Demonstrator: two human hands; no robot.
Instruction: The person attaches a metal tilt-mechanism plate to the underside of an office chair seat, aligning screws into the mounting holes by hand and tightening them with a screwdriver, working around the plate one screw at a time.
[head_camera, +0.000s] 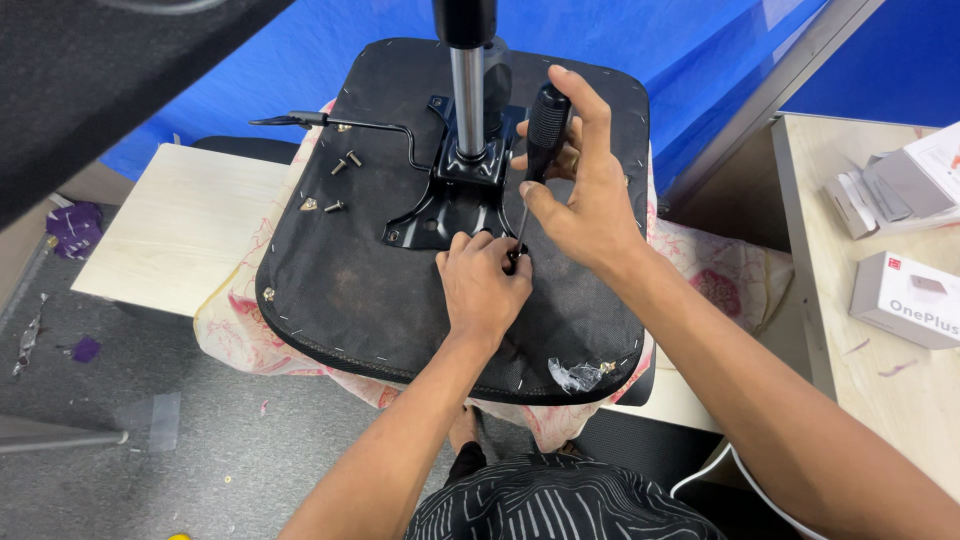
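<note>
The right hand is closed around the black handle of a screwdriver, holding it nearly upright with the tip pointing down. The left hand sits just below it, fingertips pinched together at the tip, seemingly steadying a screw there, though the screw itself is hidden by the fingers. Both hands work at the lower right corner of a black metal plate that lies on the underside of an upturned chair seat, covered in black fabric. A shiny metal post rises from the plate's middle, and a thin lever runs off to the left. The step in hand looks like driving a screw through the plate into the seat. That would call for keeping the tip seated and the tool upright while turning. A few loose screws lie on the fabric left of the plate. The seat rests on a pale wooden surface.
</note>
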